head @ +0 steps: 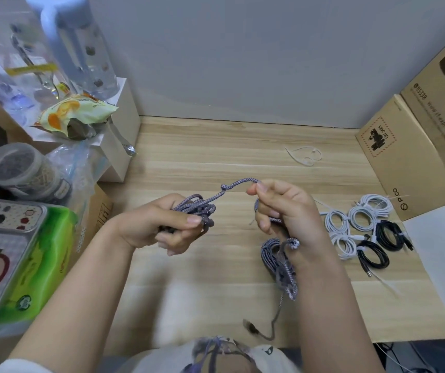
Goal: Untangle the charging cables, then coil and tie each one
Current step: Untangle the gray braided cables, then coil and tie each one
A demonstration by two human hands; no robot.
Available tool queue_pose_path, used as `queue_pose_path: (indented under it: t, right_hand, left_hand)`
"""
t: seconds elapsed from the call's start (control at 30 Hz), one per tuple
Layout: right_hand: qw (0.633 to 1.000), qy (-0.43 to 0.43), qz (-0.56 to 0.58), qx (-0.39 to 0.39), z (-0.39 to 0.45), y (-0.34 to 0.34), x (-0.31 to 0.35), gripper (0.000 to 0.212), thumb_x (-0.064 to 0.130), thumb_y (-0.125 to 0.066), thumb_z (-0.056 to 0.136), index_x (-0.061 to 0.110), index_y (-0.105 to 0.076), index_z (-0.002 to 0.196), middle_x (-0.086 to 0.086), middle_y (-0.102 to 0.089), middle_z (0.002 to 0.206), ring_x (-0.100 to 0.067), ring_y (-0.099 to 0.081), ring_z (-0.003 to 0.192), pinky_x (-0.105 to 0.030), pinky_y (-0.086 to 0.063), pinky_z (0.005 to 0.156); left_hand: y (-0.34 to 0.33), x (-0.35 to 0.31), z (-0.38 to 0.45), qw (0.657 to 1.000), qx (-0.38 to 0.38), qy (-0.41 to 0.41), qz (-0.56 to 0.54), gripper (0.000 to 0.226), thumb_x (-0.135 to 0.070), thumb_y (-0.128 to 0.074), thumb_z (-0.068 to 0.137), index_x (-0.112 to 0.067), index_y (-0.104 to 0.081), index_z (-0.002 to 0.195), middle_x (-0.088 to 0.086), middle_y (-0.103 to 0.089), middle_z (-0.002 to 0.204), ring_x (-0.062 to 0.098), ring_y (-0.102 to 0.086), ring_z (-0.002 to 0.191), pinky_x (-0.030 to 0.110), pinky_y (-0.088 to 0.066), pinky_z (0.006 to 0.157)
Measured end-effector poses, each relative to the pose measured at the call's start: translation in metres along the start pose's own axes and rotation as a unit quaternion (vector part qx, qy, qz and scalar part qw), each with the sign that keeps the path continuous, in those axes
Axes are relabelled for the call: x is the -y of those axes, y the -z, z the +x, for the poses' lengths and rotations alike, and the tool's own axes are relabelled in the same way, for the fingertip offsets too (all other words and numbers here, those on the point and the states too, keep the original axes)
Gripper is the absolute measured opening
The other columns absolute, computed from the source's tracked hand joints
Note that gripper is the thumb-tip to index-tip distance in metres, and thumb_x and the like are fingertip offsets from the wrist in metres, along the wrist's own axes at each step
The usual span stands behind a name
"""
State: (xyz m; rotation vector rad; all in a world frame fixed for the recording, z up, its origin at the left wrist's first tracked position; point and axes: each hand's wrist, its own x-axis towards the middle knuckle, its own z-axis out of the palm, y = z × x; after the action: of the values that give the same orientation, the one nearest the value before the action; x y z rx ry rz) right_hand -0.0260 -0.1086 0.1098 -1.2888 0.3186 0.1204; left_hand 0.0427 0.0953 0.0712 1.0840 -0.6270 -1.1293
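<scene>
Cable: grey-purple braided charging cable (238,184), knotted, stretched between both hands above the pale wooden desk (216,146) — loose loops hang below the right hand.
Left hand (162,227): fingers curled round a tangled bunch of the cable.
Right hand (283,208): thumb and fingers pinching the strand.
Right of the cable: coiled white cables (350,224) and black cables (382,246) — tied, lying on the desk.

I see even, soft, bright light; faint shadow on the tabletop (216,146). Wide-angle warp bends the edges. Motion blur low centre, top-left clutter soft.
</scene>
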Motion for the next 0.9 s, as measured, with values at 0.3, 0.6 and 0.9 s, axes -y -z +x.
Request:
queue_pose_path:
  t: [0.3, 0.6, 0.9]
  right_hand:
    - [0.997, -0.025, 0.0, 0.072, 0.009, -0.018, -0.021, 0.016, 0.017, -0.054, 0.088, 0.012, -0.059, 0.074, 0.005, -0.039, 0.052, -0.008, -0.045, 0.043, -0.015, -0.023, 0.039]
    - [0.981, -0.094, -0.058, 0.162, -0.005, -0.021, -0.028, 0.013, 0.001, -0.053, 0.091, 0.012, -0.06, 0.086, -0.003, -0.051, 0.059, -0.004, -0.041, 0.033, -0.013, -0.025, 0.031]
    - [0.958, -0.122, -0.201, 0.165, -0.018, -0.035, -0.03, 0.017, 0.009, -0.057, 0.091, 0.018, -0.058, 0.076, 0.004, -0.045, 0.045, -0.006, -0.03, 0.036, -0.014, -0.023, 0.035]
  left_hand:
    - [-0.023, -0.009, 0.025, 0.878, 0.089, -0.214, -0.419, 0.031, -0.027, -0.045, 0.099, 0.002, -0.053, 0.094, -0.003, -0.022, 0.049, 0.012, -0.018, 0.046, 0.029, -0.03, 0.059]
    - [-0.01, -0.015, 0.038, 0.763, -0.146, -0.303, -0.551, 0.019, -0.015, -0.057, 0.093, 0.004, -0.055, 0.091, 0.008, -0.043, 0.055, 0.022, -0.043, 0.05, 0.031, -0.042, 0.059]
    - [-0.009, 0.0, 0.06, 0.871, -0.442, -0.195, -0.086, 0.023, -0.02, -0.031, 0.102, -0.01, -0.048, 0.092, -0.01, -0.041, 0.047, 0.007, -0.041, 0.044, 0.018, -0.043, 0.052]
